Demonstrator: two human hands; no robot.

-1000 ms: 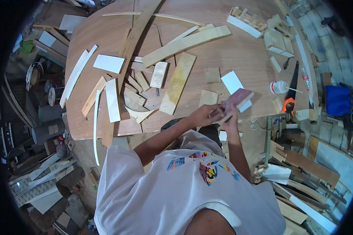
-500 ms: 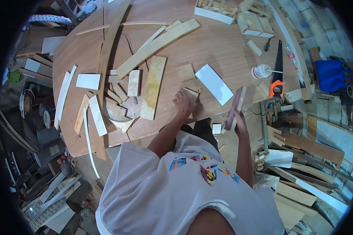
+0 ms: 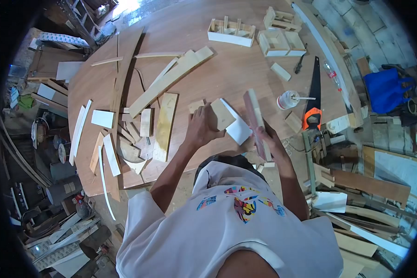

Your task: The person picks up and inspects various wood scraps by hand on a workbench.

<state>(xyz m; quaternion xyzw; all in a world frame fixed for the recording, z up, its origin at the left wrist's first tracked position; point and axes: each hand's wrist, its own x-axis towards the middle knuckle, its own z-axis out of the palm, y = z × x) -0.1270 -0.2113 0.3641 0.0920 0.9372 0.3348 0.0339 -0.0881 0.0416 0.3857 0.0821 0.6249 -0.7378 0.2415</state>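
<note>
My left hand [image 3: 202, 128] grips a small square wooden piece [image 3: 222, 114], which is lifted and tilted near the table's front edge. My right hand [image 3: 268, 138] is closed round a long block with a reddish-brown face [image 3: 254, 116], held upright to the right of the square piece. Between the two hands a white panel [image 3: 238, 129] lies on the table, partly hidden behind the square piece. Another small wooden piece [image 3: 196, 106] lies just beyond my left hand's fingers.
On the brown table [image 3: 190, 69] are a saw [image 3: 313, 92] with an orange handle, a white glue tub [image 3: 287, 99], wooden boxes [image 3: 230, 33] at the back, a yellowish board [image 3: 165, 127] and several loose strips on the left.
My left hand has raised the small square piece off the table and tilted it. The reddish-brown block in my right hand has moved left, closer to it. The view has shifted.
</note>
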